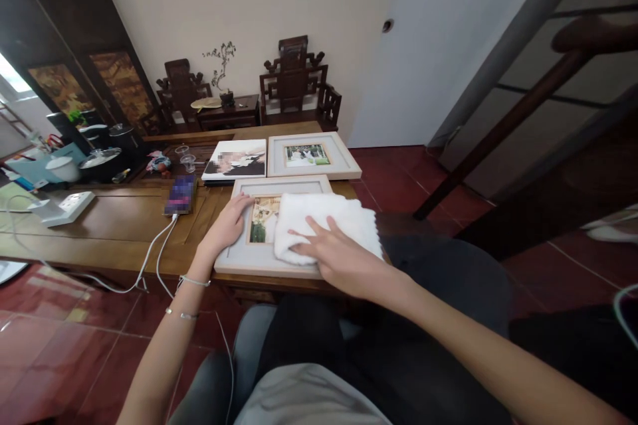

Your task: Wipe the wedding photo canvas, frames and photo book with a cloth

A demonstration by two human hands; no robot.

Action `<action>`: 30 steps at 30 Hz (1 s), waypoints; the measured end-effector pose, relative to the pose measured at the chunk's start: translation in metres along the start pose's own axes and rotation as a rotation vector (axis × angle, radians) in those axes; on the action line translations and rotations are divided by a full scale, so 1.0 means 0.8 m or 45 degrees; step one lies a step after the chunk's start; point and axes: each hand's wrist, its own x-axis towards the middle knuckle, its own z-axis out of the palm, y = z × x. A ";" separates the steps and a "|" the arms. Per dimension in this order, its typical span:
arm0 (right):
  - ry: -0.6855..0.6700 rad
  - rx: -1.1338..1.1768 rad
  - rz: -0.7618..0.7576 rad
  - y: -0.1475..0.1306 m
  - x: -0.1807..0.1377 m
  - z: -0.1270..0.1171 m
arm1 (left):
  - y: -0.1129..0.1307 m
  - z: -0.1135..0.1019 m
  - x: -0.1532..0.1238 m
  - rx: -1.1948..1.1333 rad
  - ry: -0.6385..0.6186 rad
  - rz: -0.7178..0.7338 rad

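Note:
Directly before me on the table lies a pale picture frame (229,259), with a small photo on its left part. My left hand (230,220) rests on the frame's left side, fingers stretched towards the photo's upper left corner. My right hand (339,254) presses on a folded white cloth (343,209) with its fingers spread. The cloth lies over the frame's right half and hides part of the photo. Whether the thumb pinches the cloth, I cannot tell.
Behind stand a second pale frame (343,153) and a white-edged photo panel (249,151), lying flat. Leftward are a phone (180,194) with a cable, a power strip (74,207), plastic cups (188,163) and a pot (102,161). A dark stool (448,272) is at right.

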 end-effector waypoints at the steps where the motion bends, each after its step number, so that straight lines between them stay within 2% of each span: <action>1: 0.035 -0.018 0.018 0.010 0.017 0.001 | 0.001 -0.001 0.000 -0.002 -0.009 0.006; 6: 0.214 -0.137 0.181 0.057 0.100 -0.002 | 0.003 -0.003 -0.001 -0.012 0.003 0.038; 9: 0.164 -0.147 0.180 0.053 0.116 -0.002 | 0.002 -0.002 0.000 -0.019 0.064 0.029; 12: 0.029 -0.066 0.024 0.024 0.091 -0.003 | 0.003 -0.001 0.000 -0.016 0.115 -0.010; 15: -0.158 0.134 -0.162 -0.006 0.036 -0.015 | 0.006 -0.002 -0.002 -0.010 0.132 -0.052; 17: -0.186 0.291 -0.254 -0.016 -0.005 -0.029 | 0.009 -0.003 -0.004 -0.015 0.145 -0.088; 20: -0.167 0.431 -0.283 -0.010 -0.051 -0.044 | 0.010 -0.004 -0.007 -0.047 0.174 -0.169; 23: -0.083 0.387 -0.226 0.010 -0.070 -0.038 | 0.013 -0.005 -0.011 -0.163 0.204 -0.278; 25: -0.030 0.311 -0.202 0.024 -0.071 -0.021 | 0.020 -0.008 -0.016 -0.328 0.241 -0.409; 27: 0.039 0.259 -0.194 0.034 -0.071 -0.001 | 0.032 -0.013 -0.025 -0.573 0.289 -0.629; 28: 0.082 0.246 -0.205 0.037 -0.071 0.008 | 0.041 -0.017 -0.031 -0.721 0.277 -0.754; 30: 0.182 0.239 -0.242 0.041 -0.072 0.022 | 0.061 -0.025 -0.045 -1.000 0.141 -1.034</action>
